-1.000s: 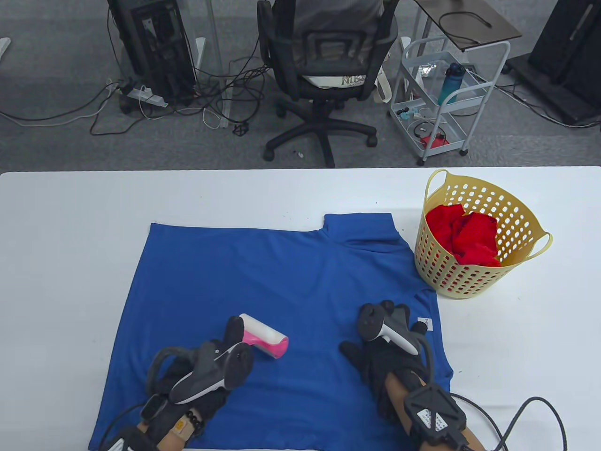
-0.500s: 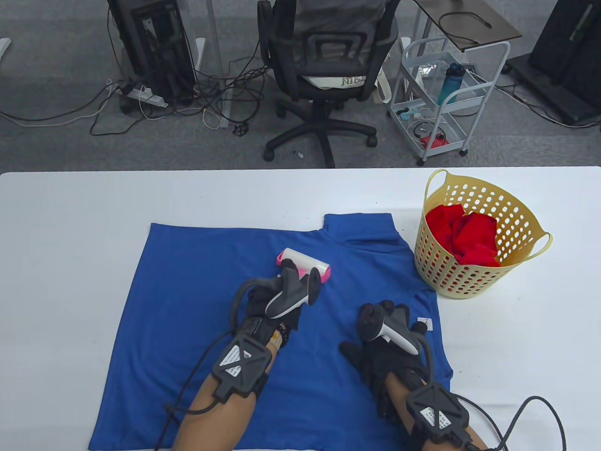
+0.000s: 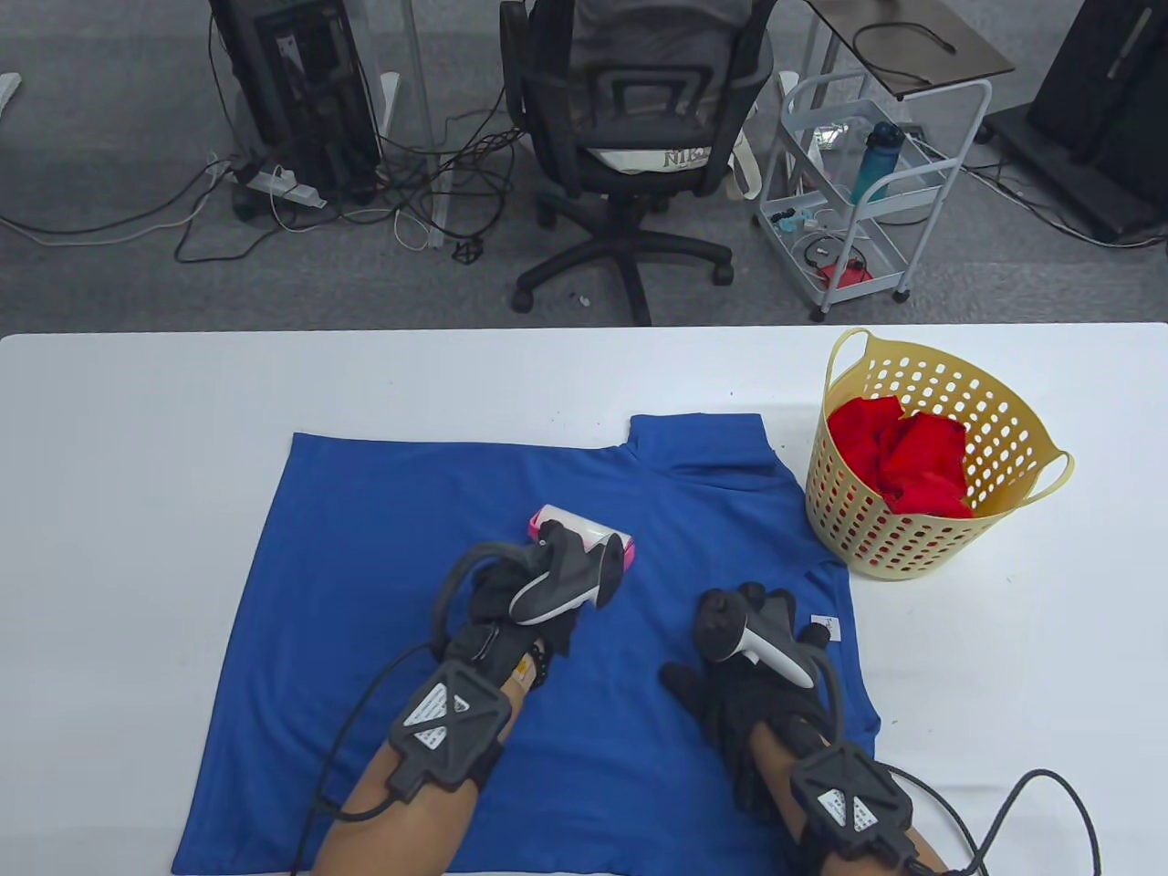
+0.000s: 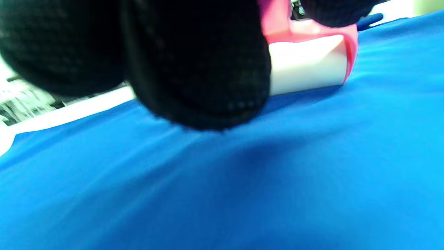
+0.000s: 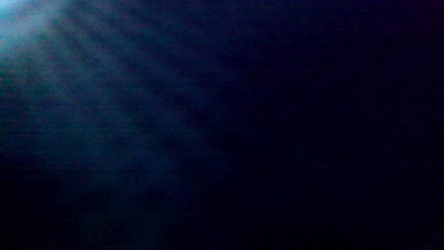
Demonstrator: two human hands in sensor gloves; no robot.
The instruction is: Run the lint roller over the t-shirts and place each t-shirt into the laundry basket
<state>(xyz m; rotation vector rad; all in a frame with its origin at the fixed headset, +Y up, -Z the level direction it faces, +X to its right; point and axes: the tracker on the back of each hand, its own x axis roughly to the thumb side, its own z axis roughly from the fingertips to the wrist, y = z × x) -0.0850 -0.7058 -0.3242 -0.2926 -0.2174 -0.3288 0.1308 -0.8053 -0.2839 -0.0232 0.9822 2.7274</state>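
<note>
**Mia:** Where was the lint roller (image 3: pixel 581 537)?

**Ben:** It sat on the blue t-shirt (image 3: pixel 383 584), near the middle. The shirt lay flat on the white table (image 3: pixel 137 474). The left hand (image 3: pixel 511 602) gripped the roller's handle, fingers curled round it.

**Mia:** And the other hand?

**Ben:** The right hand (image 3: pixel 739 675) lay flat on the shirt with straight fingers, pressing it down near the right side.

**Mia:** How much was done?

**Ben:** I think about half. A red t-shirt (image 3: pixel 899 456) was already in the yellow laundry basket (image 3: pixel 1004 411), which stood just beside the blue shirt. The blue one was being rolled and had not gone in yet.

**Mia:** What changed from before?

**Ben:** A second earlier the roller was low, close to the person. Then it went up the shirt, and in the last half second it came back a tiny bit. The right hand stayed put.
</note>
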